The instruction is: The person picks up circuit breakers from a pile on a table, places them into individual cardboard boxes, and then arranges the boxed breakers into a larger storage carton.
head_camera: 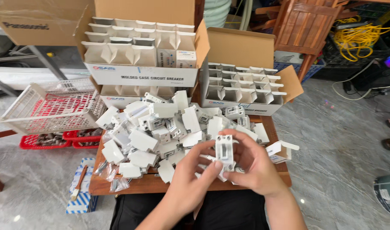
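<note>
Both hands meet over the near edge of a small wooden table (131,184). The right hand (252,164) grasps a small white circuit breaker (224,151), held upright with its recessed face toward the camera, fingers wrapped behind and along its right side. The left hand (190,179) closes on the same breaker from the left, thumb and fingertips pinching its lower edge, so the part is braced from two sides, clear of the tabletop.

Handling it well seems to call for keeping the face turned up to the eyes, gripping by the body edges rather than the recess, and holding it above the table so that a slip lands on the heap.

Just beyond lies a loose pile of white breakers and small cartons (160,127). An open small carton (281,150) sits right of the hands. Behind stand divided cardboard boxes (242,87), and to the left a white plastic basket (50,106).
</note>
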